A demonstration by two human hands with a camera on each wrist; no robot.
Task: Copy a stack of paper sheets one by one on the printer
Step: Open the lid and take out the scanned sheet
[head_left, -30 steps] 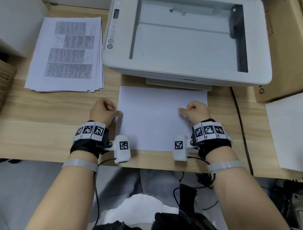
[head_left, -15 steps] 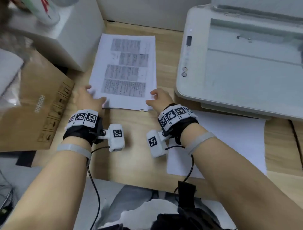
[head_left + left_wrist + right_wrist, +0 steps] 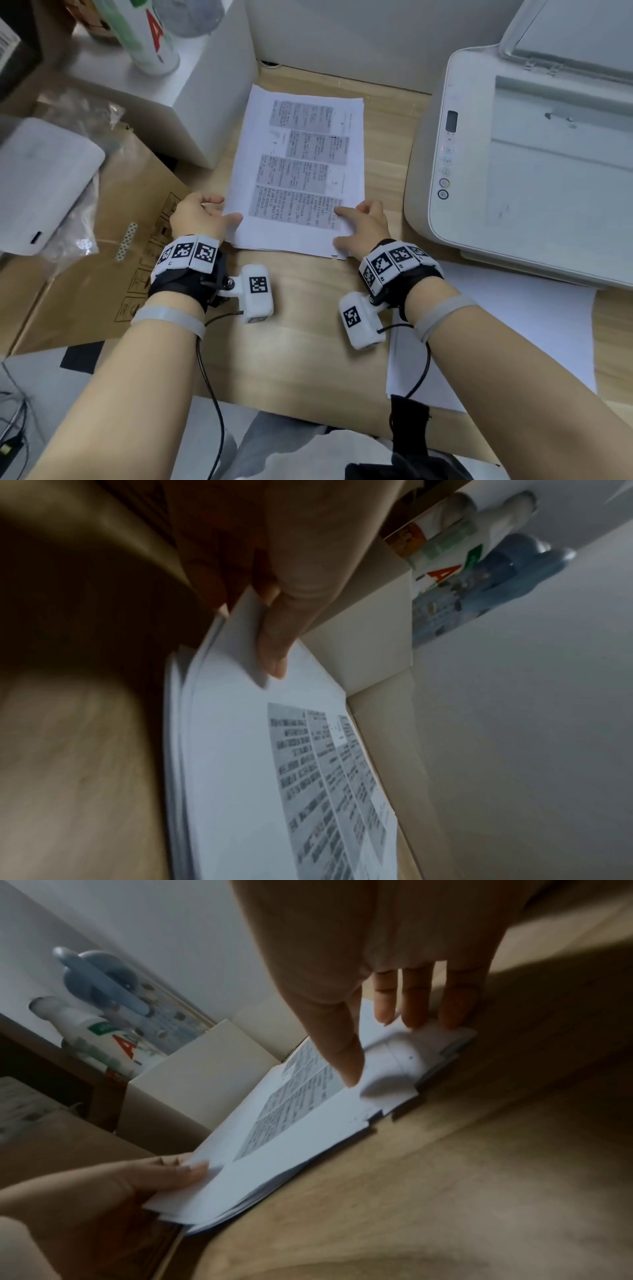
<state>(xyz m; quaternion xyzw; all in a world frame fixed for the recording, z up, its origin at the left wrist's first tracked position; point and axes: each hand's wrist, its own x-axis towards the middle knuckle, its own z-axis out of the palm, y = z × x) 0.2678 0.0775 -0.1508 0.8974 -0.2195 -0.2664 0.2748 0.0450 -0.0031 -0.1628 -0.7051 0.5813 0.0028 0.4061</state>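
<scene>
Both hands at the near end of the stack point(image 3: 301, 178), which lies flat on the worktop point(image 3: 301, 329) just ahead of them.

Left hand point(image 3: 200, 216): thumb on top, fingers under the near left corner, pinching the top sheet point(image 3: 236, 642). The left wrist view shows that corner lifted clear of the sheets below. How many sheets are in the pinch cannot be told for sure; it looks like one or very few.

Right hand point(image 3: 363, 222): forefinger pressed on the printed face near the right corner, other fingers curled at the edge. The right wrist view shows the paper buckled up into a small hump between forefinger and the rest, so it is pinching the corner loose.

Printer point(image 3: 513, 164) sits to the right of the right hand, lid raised, glass bare. A blank sheet point(image 3: 513, 329) lies on the worktop under the right forearm, partly tucked below the printer front.

Progress, as a judgement: early in a cycle. The sheet is being separated, not yet lifted off. Left to do: carry it right, lay it on the glass, shut the lid, press copy, then repeat for a stack that looks thick.
</scene>
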